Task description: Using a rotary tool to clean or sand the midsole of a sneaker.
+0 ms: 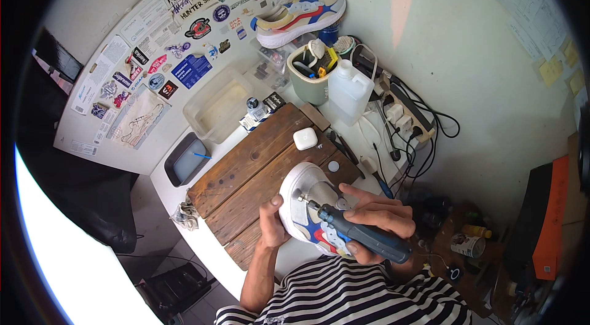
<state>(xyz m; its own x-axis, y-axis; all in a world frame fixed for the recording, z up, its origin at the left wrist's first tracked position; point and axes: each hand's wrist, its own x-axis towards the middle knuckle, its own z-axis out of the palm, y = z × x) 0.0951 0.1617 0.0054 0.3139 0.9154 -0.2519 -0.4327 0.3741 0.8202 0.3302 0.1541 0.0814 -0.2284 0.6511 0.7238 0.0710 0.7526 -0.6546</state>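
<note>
My left hand is closed around the side of a white sneaker with blue, red and cream panels, tilted above the near edge of the wooden board. My right hand grips a dark blue-grey handheld rotary tool. The tool's metal tip lies over the front part of the sneaker; whether it touches the surface I cannot tell. Fingers of the right hand also reach to the shoe's right side. The matching sneaker rests at the back, on top of clear boxes.
On the wooden board sits a white earbud case. Behind it stand a clear plastic tub, a tool bucket and a white jug. A dark tray is at left, a power strip with tangled cables at right.
</note>
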